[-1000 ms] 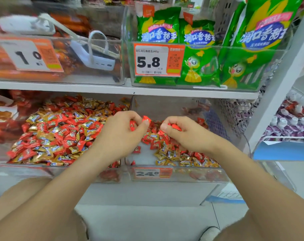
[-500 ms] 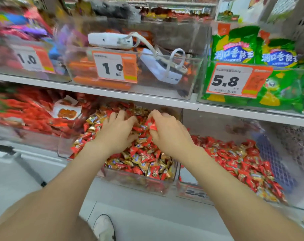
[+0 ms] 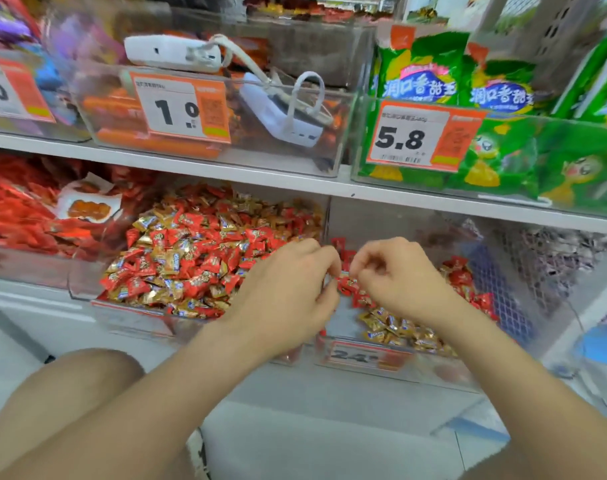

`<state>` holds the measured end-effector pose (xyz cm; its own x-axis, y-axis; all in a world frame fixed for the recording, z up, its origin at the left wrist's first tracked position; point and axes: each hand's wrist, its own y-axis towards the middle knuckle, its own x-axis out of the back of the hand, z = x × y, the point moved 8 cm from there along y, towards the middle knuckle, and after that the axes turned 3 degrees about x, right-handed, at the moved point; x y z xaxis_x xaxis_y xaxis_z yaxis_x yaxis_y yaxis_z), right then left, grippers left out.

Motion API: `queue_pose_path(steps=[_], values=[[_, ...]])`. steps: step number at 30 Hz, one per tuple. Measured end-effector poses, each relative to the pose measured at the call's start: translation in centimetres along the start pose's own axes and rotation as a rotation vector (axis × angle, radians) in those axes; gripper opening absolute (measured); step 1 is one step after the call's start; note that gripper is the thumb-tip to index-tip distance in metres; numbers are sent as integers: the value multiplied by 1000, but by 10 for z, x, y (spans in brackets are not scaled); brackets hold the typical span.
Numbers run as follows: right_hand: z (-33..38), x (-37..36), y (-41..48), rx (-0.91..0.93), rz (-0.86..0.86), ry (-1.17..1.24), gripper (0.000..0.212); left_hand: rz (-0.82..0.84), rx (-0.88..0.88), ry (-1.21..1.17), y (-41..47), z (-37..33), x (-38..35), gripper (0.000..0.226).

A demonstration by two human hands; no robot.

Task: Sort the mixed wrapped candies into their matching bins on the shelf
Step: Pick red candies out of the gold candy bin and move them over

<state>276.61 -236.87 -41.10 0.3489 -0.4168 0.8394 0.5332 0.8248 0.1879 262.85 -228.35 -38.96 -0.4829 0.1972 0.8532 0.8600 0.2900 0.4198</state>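
The left clear bin [image 3: 87, 285] on the lower shelf is heaped with mixed red and gold wrapped candies [image 3: 198, 258]. The right clear bin [image 3: 364, 358] holds fewer: red candies [image 3: 345, 284] toward the back and gold candies [image 3: 395, 327] at the front. My left hand [image 3: 291, 296] hovers over the wall between the two bins with its fingers curled; its palm is hidden. My right hand [image 3: 395, 275] is over the right bin, thumb and fingers pinched together just above the red candies, with no candy visible in them. The fingertips of both hands almost touch.
A bin of red snack packs [image 3: 25, 216] sits at the far left. On the upper shelf stand a bin with a white power bank and cable [image 3: 281, 112] and a bin of green corn packs [image 3: 503, 147]. Price tags [image 3: 364, 355] hang on the bin fronts. My knees are below.
Both hands have moved right, from the heap in the left bin to the divide and the right bin. The red candy seen in my right fingers earlier no longer shows.
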Motion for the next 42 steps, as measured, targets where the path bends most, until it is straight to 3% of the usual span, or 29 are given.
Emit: queue_pose_path(steps=[3, 6, 10, 14, 16, 21, 25, 29, 31, 34, 36, 39, 42], values=[[-33, -35, -18, -43, 368, -78, 16, 28, 65, -47, 8, 3, -10, 7], [-36, -64, -17, -20, 531, -93, 24, 25, 171, -28, 18, 16, -19, 21], [-28, -99, 8, 46, 583, -121, 24, 58, 237, -19, 26, 20, -31, 32], [-38, -106, 18, -34, 601, -50, 32, 39, 262, -35, 29, 19, -32, 29], [-43, -106, 21, -68, 595, -29, 24, 34, 242, -55, 29, 16, -35, 28], [-63, -86, 38, -45, 293, -225, 17, -14, -1, 256, 37, -11, -44, 31], [-75, -64, 32, -54, 401, -291, 24, 116, -163, 268, 37, -43, -69, 42], [-90, -5, 10, -242, 373, -122, 14, 308, 19, 165, 40, -42, -104, 25], [-106, 18, -9, -311, 384, -214, 10, 427, 135, 119, 44, -33, -122, 24], [-134, 43, -43, -445, 419, -526, 16, 665, 257, 127, 42, -27, -152, 38], [-147, 60, -58, -506, 371, -637, 14, 779, 359, 160, 38, -23, -167, 61], [-161, 62, -77, -599, 469, -605, 14, 802, 460, 223, 40, -21, -181, 94], [-168, 48, -92, -630, 699, -437, 25, 761, 465, 253, 47, -27, -182, 86]])
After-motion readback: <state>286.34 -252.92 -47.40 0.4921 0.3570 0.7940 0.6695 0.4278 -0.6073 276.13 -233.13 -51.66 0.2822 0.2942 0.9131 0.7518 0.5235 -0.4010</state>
